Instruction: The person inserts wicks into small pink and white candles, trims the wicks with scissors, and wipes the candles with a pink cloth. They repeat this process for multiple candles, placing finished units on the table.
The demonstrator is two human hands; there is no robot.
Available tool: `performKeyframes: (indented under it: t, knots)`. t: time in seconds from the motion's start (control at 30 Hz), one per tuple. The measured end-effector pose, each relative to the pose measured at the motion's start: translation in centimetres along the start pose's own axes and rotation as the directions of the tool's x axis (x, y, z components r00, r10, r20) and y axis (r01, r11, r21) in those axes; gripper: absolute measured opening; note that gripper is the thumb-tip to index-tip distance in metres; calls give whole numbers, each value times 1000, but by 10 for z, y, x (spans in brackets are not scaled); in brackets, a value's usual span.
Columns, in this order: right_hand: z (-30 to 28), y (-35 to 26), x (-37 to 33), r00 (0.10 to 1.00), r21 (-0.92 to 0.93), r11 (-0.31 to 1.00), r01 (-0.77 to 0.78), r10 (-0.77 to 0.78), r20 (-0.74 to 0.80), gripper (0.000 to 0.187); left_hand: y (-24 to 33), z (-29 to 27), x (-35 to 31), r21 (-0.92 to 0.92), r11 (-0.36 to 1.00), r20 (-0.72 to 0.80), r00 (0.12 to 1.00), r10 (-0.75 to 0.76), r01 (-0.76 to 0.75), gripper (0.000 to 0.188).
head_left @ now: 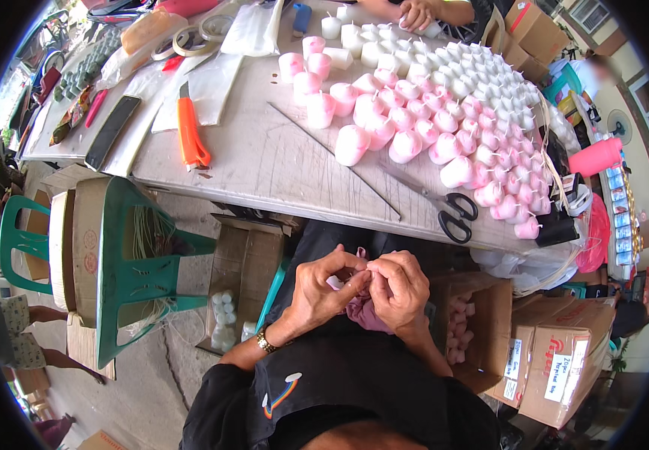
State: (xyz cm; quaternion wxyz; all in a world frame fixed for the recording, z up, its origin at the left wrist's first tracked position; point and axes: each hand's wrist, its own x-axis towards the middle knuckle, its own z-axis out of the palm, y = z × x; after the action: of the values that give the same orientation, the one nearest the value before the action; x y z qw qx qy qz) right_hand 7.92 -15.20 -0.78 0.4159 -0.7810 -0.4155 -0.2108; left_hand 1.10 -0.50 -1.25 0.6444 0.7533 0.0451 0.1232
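My left hand and my right hand meet over my lap, in front of the table edge. The thumb and fingers of each are pinched together, fingertips touching. What they pinch is too small or hidden to name. A mauve cloth shows just under and between them. On the table beyond stand many pink candles with short wicks, and white candles behind them. Black-handled scissors lie near the front edge, with a thin dark rod to their left.
An orange cutter, a black phone, clear plastic bags and tape rolls lie on the left. Another person's hand is at the far side. A green chair and cartons flank me.
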Motion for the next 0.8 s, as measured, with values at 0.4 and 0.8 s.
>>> performKeyframes:
  t: [0.4, 0.8]
  knots:
    - [4, -1, 0, 1000, -57, 998, -8, 7, -4, 22, -3, 2, 3, 343, 917, -45, 972, 231, -203, 9]
    - [5, -6, 0, 999, -40, 999, -29, 30, 12, 25, -4, 0, 3, -246, 942, -34, 969, -244, 229, 13]
